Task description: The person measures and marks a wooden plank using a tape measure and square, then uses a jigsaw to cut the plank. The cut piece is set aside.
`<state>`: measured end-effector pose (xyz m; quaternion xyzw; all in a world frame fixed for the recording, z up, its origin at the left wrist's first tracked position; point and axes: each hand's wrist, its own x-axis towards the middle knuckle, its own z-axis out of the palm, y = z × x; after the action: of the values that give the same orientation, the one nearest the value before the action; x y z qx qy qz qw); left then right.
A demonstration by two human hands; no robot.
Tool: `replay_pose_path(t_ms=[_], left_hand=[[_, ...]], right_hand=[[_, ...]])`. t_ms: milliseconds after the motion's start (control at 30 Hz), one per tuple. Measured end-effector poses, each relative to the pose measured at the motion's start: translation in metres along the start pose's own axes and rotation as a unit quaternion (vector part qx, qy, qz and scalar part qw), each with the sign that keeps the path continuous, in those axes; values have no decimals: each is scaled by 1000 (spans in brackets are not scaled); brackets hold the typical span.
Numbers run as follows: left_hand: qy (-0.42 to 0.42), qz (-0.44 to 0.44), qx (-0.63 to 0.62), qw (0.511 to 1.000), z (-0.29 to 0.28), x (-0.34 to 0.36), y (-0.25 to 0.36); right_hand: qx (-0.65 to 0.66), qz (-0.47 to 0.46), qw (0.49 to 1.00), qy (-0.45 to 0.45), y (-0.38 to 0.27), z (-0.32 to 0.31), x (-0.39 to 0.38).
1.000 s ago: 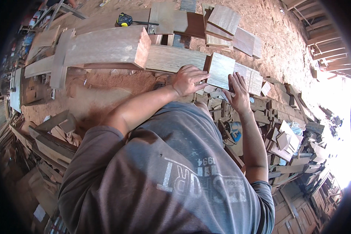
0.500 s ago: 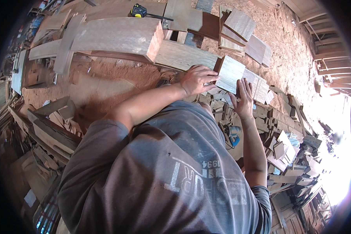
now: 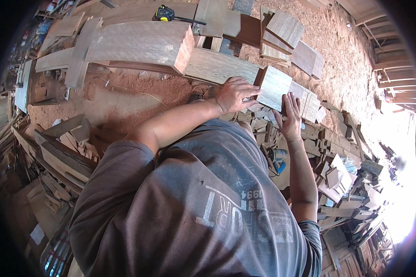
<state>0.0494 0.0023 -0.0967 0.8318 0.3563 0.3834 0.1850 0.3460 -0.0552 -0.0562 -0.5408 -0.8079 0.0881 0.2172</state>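
Note:
A small pale board (image 3: pixel 273 86) with dark edges lies across a long plank (image 3: pixel 219 63). My left hand (image 3: pixel 238 95) has bent fingers closed on the board's left edge. My right hand (image 3: pixel 289 117) is at its near right corner, fingers straight and together on the edge, thumb lower down; their undersides are hidden. Narrow pale boards (image 3: pixel 305 101) lie just right of it. A long pale plywood box (image 3: pixel 136 41) lies to the left, beyond my left forearm.
A black-and-yellow tape measure (image 3: pixel 164 13) rests on boards at the back. More stacked panels (image 3: pixel 282 28) are at back right. A blue power tool (image 3: pixel 278 161) sits among scattered offcuts right of my body. A wooden frame (image 3: pixel 64 154) stands at left.
The whole view has shifted, with boards and hands appearing further right and the far boards higher at left than a second ago. My hands stay on the same board with almost unchanged grip.

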Motion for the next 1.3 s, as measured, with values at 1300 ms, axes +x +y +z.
replay_pose_path(t_ms=[1300], left_hand=[[30, 60, -45, 997, -15, 13, 9]], right_hand=[[-17, -33, 999, -5, 4, -19, 5]])
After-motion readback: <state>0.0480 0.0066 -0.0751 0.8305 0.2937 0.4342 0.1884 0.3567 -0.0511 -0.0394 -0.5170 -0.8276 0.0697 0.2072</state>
